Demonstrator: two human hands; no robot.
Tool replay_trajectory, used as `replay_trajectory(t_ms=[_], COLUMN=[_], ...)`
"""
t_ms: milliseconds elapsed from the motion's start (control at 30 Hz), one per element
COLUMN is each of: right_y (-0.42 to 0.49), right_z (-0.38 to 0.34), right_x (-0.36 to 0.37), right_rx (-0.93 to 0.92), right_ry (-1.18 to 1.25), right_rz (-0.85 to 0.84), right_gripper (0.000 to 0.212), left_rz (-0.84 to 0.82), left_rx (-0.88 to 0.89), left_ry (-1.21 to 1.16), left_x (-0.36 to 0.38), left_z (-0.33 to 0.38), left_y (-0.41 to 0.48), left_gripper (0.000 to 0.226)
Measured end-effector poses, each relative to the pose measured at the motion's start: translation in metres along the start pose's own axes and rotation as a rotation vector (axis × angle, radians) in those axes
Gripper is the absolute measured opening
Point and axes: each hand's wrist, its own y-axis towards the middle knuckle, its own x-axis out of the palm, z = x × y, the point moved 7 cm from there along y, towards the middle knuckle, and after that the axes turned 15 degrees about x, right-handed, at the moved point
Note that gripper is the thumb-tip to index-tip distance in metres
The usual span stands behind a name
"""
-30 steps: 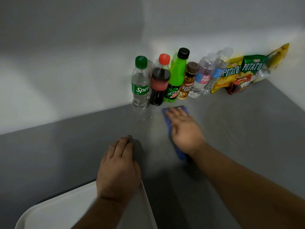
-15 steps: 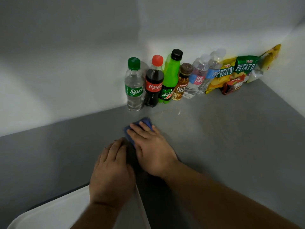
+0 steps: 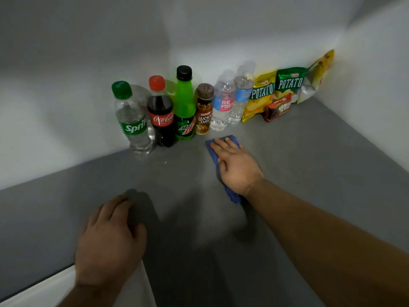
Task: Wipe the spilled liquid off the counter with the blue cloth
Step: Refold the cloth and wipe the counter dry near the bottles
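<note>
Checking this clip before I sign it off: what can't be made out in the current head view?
- Blue cloth: mostly hidden under the right hand; only its ends show.
- Spilled liquid: not distinguishable on the grey counter, apart from tiny specks.
- White tray: cut off by the bottom edge and covered by the left hand.
- Rear water bottle label: too small and blurred to read.

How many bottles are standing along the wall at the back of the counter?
6, in a row from left: Sprite bottle, Coca-Cola bottle, Mountain Dew bottle, Lucky Day bottle, then two clear water bottles. None seems hidden.
</note>
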Motion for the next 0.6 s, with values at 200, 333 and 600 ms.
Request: replay_trajectory(t_ms=[200,333,600], right_y=[0.016,0.035,0.046], right_z=[0.059,0.098,0.191], right_x=[-0.019,-0.035,-0.065], right_rx=[0.035,0.068,0.144], right_ry=[0.009,0.021,0.041], right_rz=[0.024,0.027,0.028], right_gripper=[0.058,0.057,0.055], left_rz=[-0.031,-0.057,-0.047], left_rx=[0.148,0.203,0.31], left_ry=[0.024,-0.058,-0.116], left_x=[0.019,0.039,0.072], left_z=[0.066,0.111,0.171], left_y=[0.016,0.023,0.04], left_gripper=[0.056,0.047,0.045])
